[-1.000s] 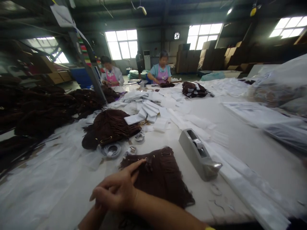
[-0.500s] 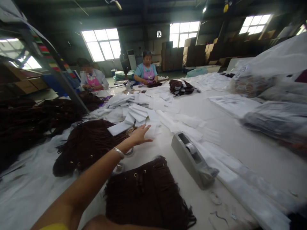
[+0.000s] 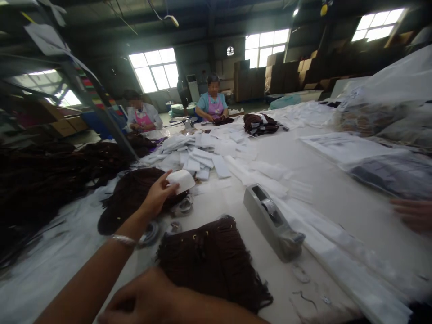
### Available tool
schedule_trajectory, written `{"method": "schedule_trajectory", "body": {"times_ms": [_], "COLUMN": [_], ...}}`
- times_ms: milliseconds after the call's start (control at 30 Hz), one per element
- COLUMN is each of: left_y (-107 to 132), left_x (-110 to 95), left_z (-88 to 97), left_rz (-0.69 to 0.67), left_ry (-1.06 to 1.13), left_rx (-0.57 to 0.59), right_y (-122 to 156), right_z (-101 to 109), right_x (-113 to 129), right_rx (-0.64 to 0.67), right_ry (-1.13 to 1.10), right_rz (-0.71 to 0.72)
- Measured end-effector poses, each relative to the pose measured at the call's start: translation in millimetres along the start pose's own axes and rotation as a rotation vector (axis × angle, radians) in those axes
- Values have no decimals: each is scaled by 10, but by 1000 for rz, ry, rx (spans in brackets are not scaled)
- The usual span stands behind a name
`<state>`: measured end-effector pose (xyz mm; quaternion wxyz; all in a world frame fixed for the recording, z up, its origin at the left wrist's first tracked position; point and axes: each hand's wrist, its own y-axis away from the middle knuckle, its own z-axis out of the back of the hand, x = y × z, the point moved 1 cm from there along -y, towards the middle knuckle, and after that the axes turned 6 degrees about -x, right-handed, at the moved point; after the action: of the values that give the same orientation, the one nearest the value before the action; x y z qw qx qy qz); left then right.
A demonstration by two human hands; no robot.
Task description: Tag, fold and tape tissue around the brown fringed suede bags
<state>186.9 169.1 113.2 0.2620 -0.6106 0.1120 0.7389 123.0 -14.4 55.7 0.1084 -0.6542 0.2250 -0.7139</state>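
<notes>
My left hand (image 3: 157,195) is raised over the table and pinches a small folded white piece (image 3: 182,180) between thumb and fingers; a bracelet sits on its wrist. My right hand (image 3: 145,300) is at the bottom edge with its fingers curled under, and anything inside them is hidden. It rests just in front of a dark brown fringed bag (image 3: 212,261) lying flat in a clear wrapper on the white table (image 3: 324,189). A second brown fringed bag (image 3: 131,195) lies beneath my left hand.
A grey tape dispenser (image 3: 273,222) stands right of the bag. Folded white pieces (image 3: 202,153) are heaped mid-table, tape rolls (image 3: 184,204) nearer. Clear bags (image 3: 340,254) lie at right, where another person's blurred hand (image 3: 411,213) enters. Two people (image 3: 213,101) work at the far end.
My left hand has picked up a white folded piece from the heap and drawn it back towards me. My right hand has come into view at the bottom.
</notes>
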Motion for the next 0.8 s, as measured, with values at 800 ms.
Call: {"method": "schedule_trajectory", "body": {"times_ms": [800], "left_y": [3083], "left_x": [-393], "left_z": [1425], "left_rz": [-341], "left_ry": [-908], "left_rx": [-683], "right_y": [16], "right_z": [-53], "right_x": [5], "right_rx": [292], "right_ry": [-150], "right_rz": [-251]}}
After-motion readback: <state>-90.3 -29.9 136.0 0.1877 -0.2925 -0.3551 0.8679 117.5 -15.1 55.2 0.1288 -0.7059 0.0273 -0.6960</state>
